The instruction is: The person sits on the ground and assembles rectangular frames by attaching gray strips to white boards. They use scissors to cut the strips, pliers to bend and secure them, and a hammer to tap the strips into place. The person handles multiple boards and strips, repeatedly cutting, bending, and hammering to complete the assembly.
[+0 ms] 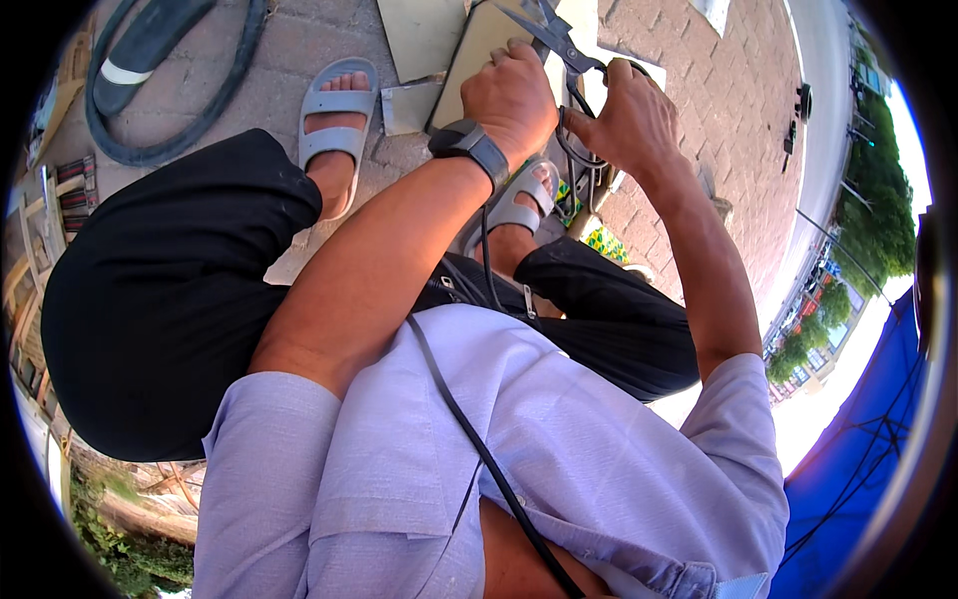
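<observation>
A pair of dark metal scissors (569, 52) points up and left at the top of the head view, its blades spread. My right hand (633, 122) is closed on the scissors' handles, with the fingers through or around the loops. My left hand (507, 104) is a closed fist just left of the blades. A small dark edge shows by its fingertips, but what it grips is mostly hidden. Under my right hand hang dark loops of cord or strip (577, 150). A pale flat board (469, 75) lies below both hands.
A black rubber tube (249, 70) curves over the brick paving (299, 45) at the upper left. Flat grey-beige pieces (424, 40) lie by my sandalled feet. A black cable (459, 419) runs down my shirt. Yellow-green patterned material (605, 243) lies beside my right foot.
</observation>
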### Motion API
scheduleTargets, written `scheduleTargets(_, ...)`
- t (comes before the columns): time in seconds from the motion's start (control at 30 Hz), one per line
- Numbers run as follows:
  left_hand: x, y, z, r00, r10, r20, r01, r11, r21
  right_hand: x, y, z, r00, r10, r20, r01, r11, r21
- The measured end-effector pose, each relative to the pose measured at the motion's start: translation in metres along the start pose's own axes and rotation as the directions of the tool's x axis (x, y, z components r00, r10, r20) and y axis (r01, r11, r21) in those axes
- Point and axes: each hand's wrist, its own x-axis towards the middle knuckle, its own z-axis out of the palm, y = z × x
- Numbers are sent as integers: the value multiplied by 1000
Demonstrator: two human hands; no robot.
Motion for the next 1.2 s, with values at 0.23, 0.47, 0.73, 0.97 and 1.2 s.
scheduleTargets(0.23,3,3,-10,984,-47,171,46,999,13,3,-2,-2,999,28,35,-26,998,-59)
scheduleTargets(0.47,0,1,-3,999,-7,34,9,999,-50,9,2,-6,999,-10,39,15,992,-125)
scheduleTargets(0.73,1,1,-3,999,-15,38,17,999,-51,15,4,-8,990,-7,141,29,988,-154)
scheduleTargets(0.97,0,2,-1,1000,-6,14,6,999,-32,16,2,-8,979,36,200,-8,990,-139)
scheduleTargets(1.2,1,2,-2,1000,-16,27,16,1000,-24,17,6,0,978,40,202,-15,992,-122)
